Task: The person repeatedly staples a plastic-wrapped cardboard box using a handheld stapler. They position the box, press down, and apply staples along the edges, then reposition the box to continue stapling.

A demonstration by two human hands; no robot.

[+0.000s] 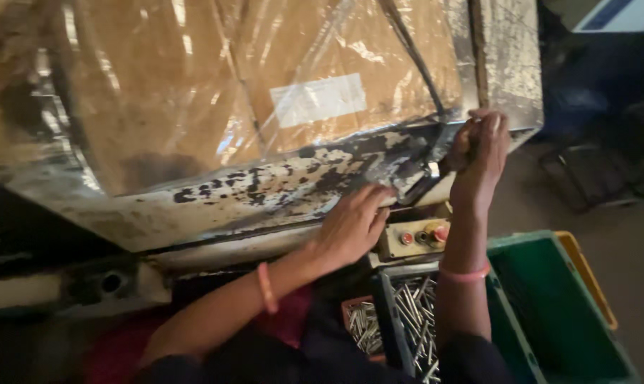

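My left hand point(352, 226) lies flat, fingers together, on the worn, paint-chipped metal edge of a machine table point(265, 192). My right hand point(480, 153) is raised at the table's right corner, its fingers closed around a small dark part there; what it grips is hidden by the fingers. A brown cardboard sheet under clear plastic film point(229, 92) covers the table top, with a white label point(318, 99) on it. Both wrists wear pink bands.
A beige control box point(414, 238) with a red button and a knob sits under the table edge. Below it, a dark crate point(414, 313) and a small orange tray point(361, 323) hold several metal pins. A green bin point(549, 313) stands at right on the floor.
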